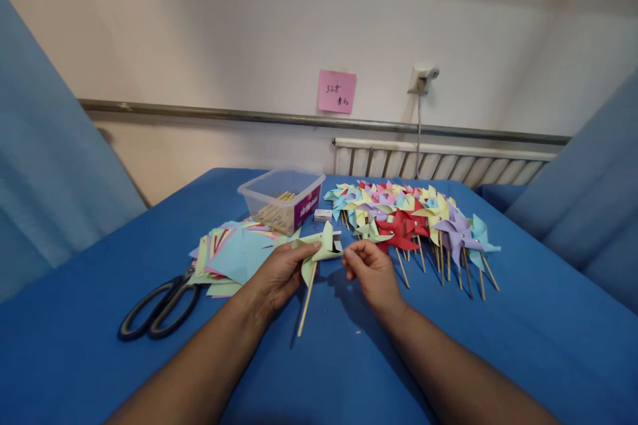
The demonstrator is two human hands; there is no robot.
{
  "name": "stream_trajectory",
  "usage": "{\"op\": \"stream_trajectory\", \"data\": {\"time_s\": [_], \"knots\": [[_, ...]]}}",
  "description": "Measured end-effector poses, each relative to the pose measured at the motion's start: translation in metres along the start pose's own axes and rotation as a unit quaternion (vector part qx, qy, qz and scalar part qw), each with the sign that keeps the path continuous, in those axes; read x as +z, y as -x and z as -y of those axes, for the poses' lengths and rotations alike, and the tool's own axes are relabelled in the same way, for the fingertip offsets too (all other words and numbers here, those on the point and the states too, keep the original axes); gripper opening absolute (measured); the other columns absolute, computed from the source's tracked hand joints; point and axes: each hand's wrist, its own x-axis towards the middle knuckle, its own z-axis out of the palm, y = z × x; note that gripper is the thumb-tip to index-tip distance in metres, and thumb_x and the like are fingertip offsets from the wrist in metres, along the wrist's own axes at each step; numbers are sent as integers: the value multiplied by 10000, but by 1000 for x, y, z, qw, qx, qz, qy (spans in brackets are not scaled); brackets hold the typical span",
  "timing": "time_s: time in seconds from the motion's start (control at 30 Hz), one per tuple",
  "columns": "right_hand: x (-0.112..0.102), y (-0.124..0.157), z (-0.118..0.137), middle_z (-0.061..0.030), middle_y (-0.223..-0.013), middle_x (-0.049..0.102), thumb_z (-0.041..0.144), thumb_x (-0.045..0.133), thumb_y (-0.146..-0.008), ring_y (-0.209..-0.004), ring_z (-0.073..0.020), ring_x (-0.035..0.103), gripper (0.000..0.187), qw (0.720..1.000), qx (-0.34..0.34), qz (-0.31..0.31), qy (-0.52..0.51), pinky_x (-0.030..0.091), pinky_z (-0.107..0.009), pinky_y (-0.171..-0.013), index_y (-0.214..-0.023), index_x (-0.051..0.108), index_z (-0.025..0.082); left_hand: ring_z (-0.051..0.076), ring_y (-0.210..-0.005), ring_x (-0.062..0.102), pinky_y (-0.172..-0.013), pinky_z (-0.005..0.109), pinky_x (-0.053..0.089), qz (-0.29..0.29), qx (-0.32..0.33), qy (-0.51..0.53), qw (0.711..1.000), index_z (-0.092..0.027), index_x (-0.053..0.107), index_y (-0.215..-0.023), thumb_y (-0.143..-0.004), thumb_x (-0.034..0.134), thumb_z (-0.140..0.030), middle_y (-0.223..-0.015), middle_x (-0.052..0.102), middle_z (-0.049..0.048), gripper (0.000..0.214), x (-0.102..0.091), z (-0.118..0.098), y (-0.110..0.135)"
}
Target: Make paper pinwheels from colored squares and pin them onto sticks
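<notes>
A pale green paper pinwheel on a thin wooden stick is held in my left hand, thumb and fingers closed on its folded paper. The stick slants down toward me above the blue cloth. My right hand is pinched at the tip of the pinwheel's right blade; whether it grips the paper or something tiny I cannot make out. Partly hidden behind the pinwheel is a small open white box, its contents not visible.
Left lie stacked coloured paper sheets and black-handled scissors. Behind stands a clear plastic tub of wooden sticks, beside a small box. Many finished pinwheels lie at the right. A blue cloth covers the table.
</notes>
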Motion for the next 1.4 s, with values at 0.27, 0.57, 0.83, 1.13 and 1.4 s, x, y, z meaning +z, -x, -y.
{"op": "stream_trajectory", "data": {"time_s": [0.27, 0.57, 0.83, 1.13, 1.4], "knots": [[-2, 0, -2, 32, -620, 595, 347, 638, -751, -483, -76, 490, 181, 1000, 17, 1, -26, 375, -211, -502, -726, 567, 182, 167, -600, 634, -597, 262, 516, 7, -5, -17, 1000, -72, 704, -841, -719, 691, -183, -707, 710, 100, 166, 1, 0, 1], [-3, -2, -7, 36, -689, 609, 309, 644, -733, -483, -66, 494, 170, 997, 22, -17, -68, 365, -198, -488, -834, 569, 196, 185, -649, 649, -657, 283, 513, -21, 11, -9, 1000, -78, 696, -846, -690, 713, -182, -748, 718, 105, 188, 1, 0, -1], [-2, 1, -4, 18, -716, 605, 373, 626, -774, -503, -76, 504, 208, 1000, 2, -21, -21, 385, -209, -500, -847, 577, 185, 180, -660, 642, -664, 283, 504, -9, 28, -22, 999, -88, 687, -831, -682, 726, -214, -768, 712, 98, 199, -2, 3, -1], [1, 2, -9, -11, -767, 646, 497, 641, -735, -424, -50, 466, 345, 994, 104, -2, -28, 297, -171, -375, -836, 562, 177, 163, -645, 617, -637, 268, 477, -58, 87, -40, 994, -99, 676, -805, -650, 750, -257, -731, 689, 65, 234, -4, 7, -6], [17, 19, -10, 2, -588, 643, 485, 726, -646, -329, -33, 404, 381, 970, 181, 160, -23, 251, -165, -339, -720, 557, 152, 150, -662, 598, -626, 251, 459, -47, 102, -22, 993, -116, 671, -818, -681, 724, -302, -738, 676, 47, 237, 1, 8, -2]]}}
